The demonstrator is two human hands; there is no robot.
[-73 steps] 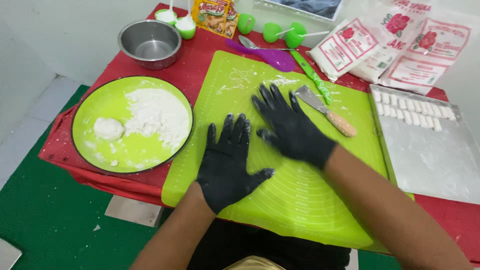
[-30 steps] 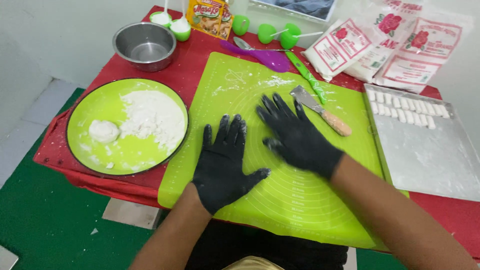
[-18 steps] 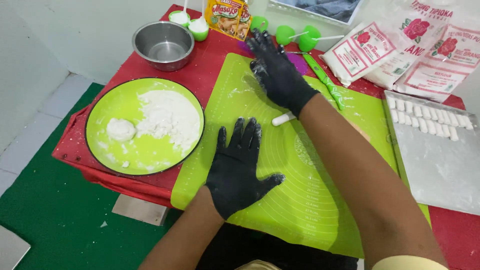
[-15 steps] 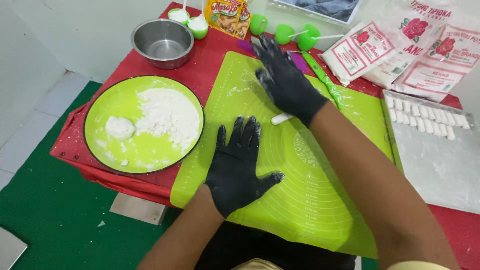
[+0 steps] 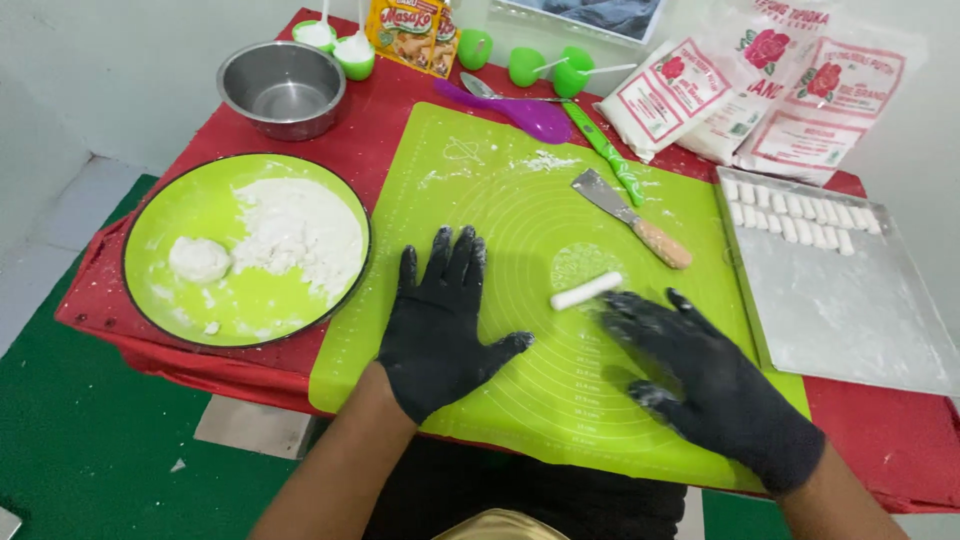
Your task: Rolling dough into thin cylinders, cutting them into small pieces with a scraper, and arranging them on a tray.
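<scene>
Head view: small white dough roll [image 5: 587, 291] on green mat [image 5: 560, 300], at eleven o'clock from right hand [image 5: 715, 385], fingers spread, empty. Left hand [image 5: 445, 325] flat, splayed. Probably soft, light; best pinched mid-length.

A small white dough stick [image 5: 587, 291] lies on my lime-green silicone mat [image 5: 520, 400], slightly tilted, its right end higher, just beside a floury round patch. It is a short, smooth cylinder, dusted with flour. It rests near the mat's middle, just off the fingertips of my right hand [image 5: 715, 385].
</scene>
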